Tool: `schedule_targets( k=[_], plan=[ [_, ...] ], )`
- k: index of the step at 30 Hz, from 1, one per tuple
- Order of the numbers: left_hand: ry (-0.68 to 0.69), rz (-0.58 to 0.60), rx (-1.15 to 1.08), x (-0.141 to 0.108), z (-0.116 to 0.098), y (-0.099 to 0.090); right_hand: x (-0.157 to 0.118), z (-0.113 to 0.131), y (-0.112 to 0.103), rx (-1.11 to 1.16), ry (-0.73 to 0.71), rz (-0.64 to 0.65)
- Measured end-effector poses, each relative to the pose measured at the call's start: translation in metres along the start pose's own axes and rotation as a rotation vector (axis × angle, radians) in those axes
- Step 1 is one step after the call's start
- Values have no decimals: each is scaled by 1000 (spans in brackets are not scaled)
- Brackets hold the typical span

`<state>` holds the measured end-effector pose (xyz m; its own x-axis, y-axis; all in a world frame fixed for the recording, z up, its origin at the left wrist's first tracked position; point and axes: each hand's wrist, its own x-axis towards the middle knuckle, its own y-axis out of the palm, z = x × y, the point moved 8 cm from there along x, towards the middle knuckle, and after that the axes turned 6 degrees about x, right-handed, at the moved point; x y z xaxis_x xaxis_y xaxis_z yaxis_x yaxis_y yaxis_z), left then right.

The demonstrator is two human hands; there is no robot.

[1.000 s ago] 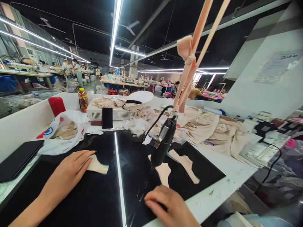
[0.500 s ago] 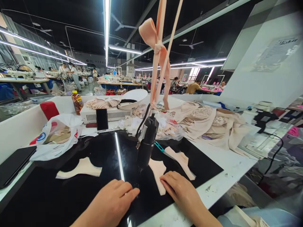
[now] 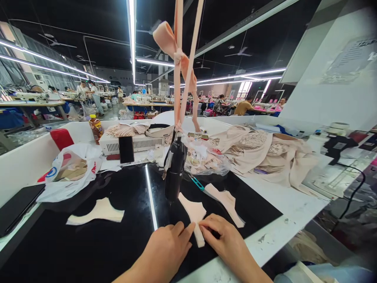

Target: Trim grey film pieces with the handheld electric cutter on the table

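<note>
A pale peach cut cloth piece (image 3: 193,210) lies on the black tabletop between my hands. My right hand (image 3: 225,237) pinches its right edge with thumb and forefinger. From the other side, my left hand (image 3: 169,249) is curled, its fingertips at the piece's left edge; what lies under them is partly hidden. Just beyond the cloth hangs a black cylindrical tool (image 3: 176,169), slung from a knotted peach fabric strip (image 3: 177,59). Two more cloth pieces lie flat: one at left (image 3: 97,212), one at right (image 3: 225,200), beside teal-handled scissors or snips (image 3: 197,182).
A white plastic bag (image 3: 70,188) and a dark flat device (image 3: 19,206) sit at left. Behind are a phone (image 3: 126,149), a bottle (image 3: 96,127), bagged scraps (image 3: 203,157) and heaped beige fabric (image 3: 265,153). A machine (image 3: 338,153) stands at right; people work in the distance.
My left hand has moved right to the cloth piece's edge. My right hand stays at the other edge, its fingers now more bent. The hanging tool appears shifted left.
</note>
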<state>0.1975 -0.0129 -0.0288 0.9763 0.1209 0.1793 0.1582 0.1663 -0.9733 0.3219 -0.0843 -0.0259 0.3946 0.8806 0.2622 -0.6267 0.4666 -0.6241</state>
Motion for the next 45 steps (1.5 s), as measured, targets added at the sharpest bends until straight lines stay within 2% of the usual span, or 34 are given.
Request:
schedule_targets(
  k=[5, 11, 16, 19, 22, 25, 27, 30, 33, 36, 40, 42, 45],
  plan=[
    [-24, 66, -46, 3, 2, 4, 1, -4, -3, 119, 40, -40],
    [-42, 14, -147, 0, 5, 1, 12, -20, -20, 313, 163, -168],
    [-39, 4, -137, 1, 5, -2, 35, -25, -31, 596, 243, -265],
    [-40, 15, -136, 1, 4, -3, 52, -20, -40, 768, 212, -372],
    [-45, 14, -159, 1, 4, -4, 66, -13, -56, 877, 117, -522],
    [-49, 13, -184, 1, 5, -3, 68, 1, -75, 936, -18, -649],
    [-49, 13, -190, 1, 5, -3, 60, 13, -83, 954, -84, -681],
    [-57, 19, -218, 2, 7, -3, 41, 33, -80, 954, -109, -637],
    [-110, 27, -375, 0, 14, -4, 17, 51, -63, 938, -92, -544],
    [-240, 10, -815, -2, 28, -4, 0, 56, -37, 939, -8, -420],
    [-413, 31, -1472, -7, 40, 2, -9, 56, -1, 897, 73, -230],
    [-454, 61, -1611, -12, 42, 3, -10, 56, 15, 876, 96, -156],
    [-516, 87, -1670, -26, 49, 3, -9, 56, 33, 869, 149, -95]
  ],
)
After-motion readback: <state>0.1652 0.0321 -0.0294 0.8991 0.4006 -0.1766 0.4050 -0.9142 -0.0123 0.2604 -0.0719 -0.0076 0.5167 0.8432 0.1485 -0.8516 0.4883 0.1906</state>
